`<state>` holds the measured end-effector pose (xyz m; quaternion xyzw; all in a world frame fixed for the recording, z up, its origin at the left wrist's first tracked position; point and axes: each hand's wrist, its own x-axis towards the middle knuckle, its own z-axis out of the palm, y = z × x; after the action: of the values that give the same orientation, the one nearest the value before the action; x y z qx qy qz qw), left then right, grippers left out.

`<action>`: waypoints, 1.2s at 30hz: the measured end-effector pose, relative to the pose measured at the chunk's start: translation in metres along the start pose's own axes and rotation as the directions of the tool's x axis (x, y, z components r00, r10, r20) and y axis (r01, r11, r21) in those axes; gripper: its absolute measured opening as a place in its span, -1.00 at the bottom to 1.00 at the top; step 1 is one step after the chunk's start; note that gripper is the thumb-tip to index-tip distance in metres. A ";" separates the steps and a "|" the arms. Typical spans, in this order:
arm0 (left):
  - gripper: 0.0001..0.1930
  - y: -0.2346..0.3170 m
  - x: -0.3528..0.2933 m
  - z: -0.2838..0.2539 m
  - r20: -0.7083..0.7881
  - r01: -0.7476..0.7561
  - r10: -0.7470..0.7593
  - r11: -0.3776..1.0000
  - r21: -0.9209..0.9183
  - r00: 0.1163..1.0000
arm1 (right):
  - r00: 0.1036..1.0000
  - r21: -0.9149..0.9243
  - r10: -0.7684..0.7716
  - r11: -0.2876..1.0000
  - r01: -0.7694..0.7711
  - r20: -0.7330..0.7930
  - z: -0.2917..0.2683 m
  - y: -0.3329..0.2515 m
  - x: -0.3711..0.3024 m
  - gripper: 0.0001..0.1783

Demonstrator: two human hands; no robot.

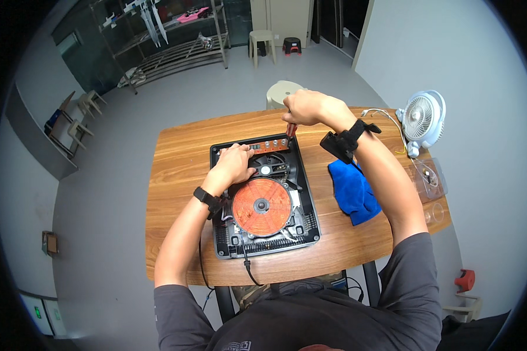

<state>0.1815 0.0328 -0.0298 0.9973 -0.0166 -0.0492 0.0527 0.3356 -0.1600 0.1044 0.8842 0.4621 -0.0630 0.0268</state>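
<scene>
An opened induction cooker (317,225) lies on the table with its inside facing up. In its middle sits a round copper-coloured coil (262,206), and beyond that a black fan (266,170). Along the far edge runs a narrow orange circuit board (273,145). My left hand (235,164) rests on the board's left end, fingers stretched out and thumb apart, hiding that end. My right hand (310,108) is closed around the handle of a red screwdriver (291,130). The screwdriver stands nearly upright, its tip down at the board's right end; the exact contact point is too small to tell.
Right of the cooker a blue cloth (354,193) lies on the wooden table (178,169). A light-blue fan (421,120) and a clear plastic box (432,178) are at the right edge. A black cord (249,272) hangs over the near edge. A stool (284,89) stands beyond.
</scene>
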 end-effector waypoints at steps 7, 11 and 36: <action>-0.35 -0.003 0.002 0.005 -0.035 -0.022 0.023 1.000 0.016 0.999 | 1.000 0.014 0.000 1.000 0.000 0.001 0.000 0.003 0.000 -0.47; -0.35 -0.003 0.003 0.005 -0.032 -0.016 0.016 1.000 0.009 0.999 | 0.996 0.043 -0.053 0.998 0.050 0.077 -0.006 0.004 -0.003 -0.50; -0.44 -0.011 0.002 0.008 -0.077 -0.032 0.025 0.995 -0.092 0.997 | 0.985 0.167 0.159 0.972 -0.167 0.063 -0.007 0.002 -0.010 -0.61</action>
<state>0.1828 0.0428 -0.0388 0.9945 -0.0264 -0.0116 0.1004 0.3323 -0.1688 0.1130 0.9164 0.3799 -0.1218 -0.0333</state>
